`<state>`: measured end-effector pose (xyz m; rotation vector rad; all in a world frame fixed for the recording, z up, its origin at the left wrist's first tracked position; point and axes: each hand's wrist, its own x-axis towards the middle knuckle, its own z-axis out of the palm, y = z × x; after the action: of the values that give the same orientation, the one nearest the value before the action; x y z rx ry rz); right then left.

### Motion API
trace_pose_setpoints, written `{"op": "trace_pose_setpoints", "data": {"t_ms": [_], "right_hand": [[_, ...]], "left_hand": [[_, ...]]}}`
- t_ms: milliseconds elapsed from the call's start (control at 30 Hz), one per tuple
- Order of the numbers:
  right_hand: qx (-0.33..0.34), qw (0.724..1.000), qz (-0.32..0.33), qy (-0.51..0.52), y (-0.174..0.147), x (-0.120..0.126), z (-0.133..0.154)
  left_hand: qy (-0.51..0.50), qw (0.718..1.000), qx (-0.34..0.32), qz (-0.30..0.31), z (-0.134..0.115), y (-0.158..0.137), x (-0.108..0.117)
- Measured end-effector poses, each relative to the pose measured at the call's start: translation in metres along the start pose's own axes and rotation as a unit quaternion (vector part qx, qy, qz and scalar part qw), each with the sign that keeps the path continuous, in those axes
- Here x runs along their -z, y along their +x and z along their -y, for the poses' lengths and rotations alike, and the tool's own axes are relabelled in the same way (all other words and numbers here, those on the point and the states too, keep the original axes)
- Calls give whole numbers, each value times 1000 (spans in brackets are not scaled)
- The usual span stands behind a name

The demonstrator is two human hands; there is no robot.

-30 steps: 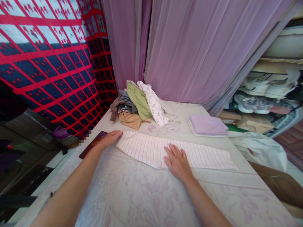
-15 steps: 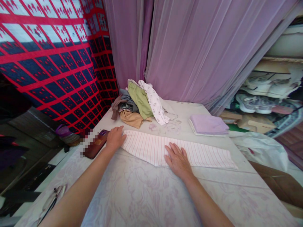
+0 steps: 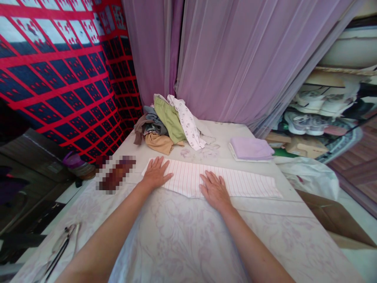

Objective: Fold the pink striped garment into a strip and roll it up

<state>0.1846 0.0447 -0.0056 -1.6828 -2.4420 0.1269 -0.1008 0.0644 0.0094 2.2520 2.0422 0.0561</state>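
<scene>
A white garment with thin pinkish stripes, which looks like folded trousers, lies in a long flat strip across the table. My left hand rests flat on its left end, fingers spread. Palm down near the strip's middle is my right hand, its fingers also stretched out. Neither hand grips the cloth. The garment's right end lies free and tapers toward the table's right side.
Behind the garment is a heap of clothes. A folded lilac cloth lies at the right back on a white one. Eyeglasses lie front left on the floral-covered table. Shoes and boxes fill a rack to the right.
My left hand has moved right, from the garment's left edge onto its top, and now lies flat. My right hand stays near the middle. The view has shifted slightly.
</scene>
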Motion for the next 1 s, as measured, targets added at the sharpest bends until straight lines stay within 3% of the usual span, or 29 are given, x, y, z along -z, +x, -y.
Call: {"op": "trace_pose_setpoints", "data": {"t_ms": [133,333,533,600,733,867,1000], "right_hand": [[-2,995,-80,67,-4,-3,-8],[1,978,-153,140,-11,-4,-10],[91,948,-235,194,-33,-4,10],[105,952,-216,188,-42,-4,19],[90,976,-108,168,-50,-1,37],[12,989,-17,144,-46,7,52],[-59,982,43,173,-39,15,61]], "left_hand": [[-28,997,-39,-55,-13,-17,7],[-167,955,-240,-43,-59,-60,-1],[-175,949,-242,-97,-74,-58,-16],[-207,947,-227,-98,-72,-52,-16],[-266,942,-186,-86,-72,-47,-13],[-282,940,-174,-78,-71,-49,-14],[-282,939,-171,-95,-60,-45,-12]]}}
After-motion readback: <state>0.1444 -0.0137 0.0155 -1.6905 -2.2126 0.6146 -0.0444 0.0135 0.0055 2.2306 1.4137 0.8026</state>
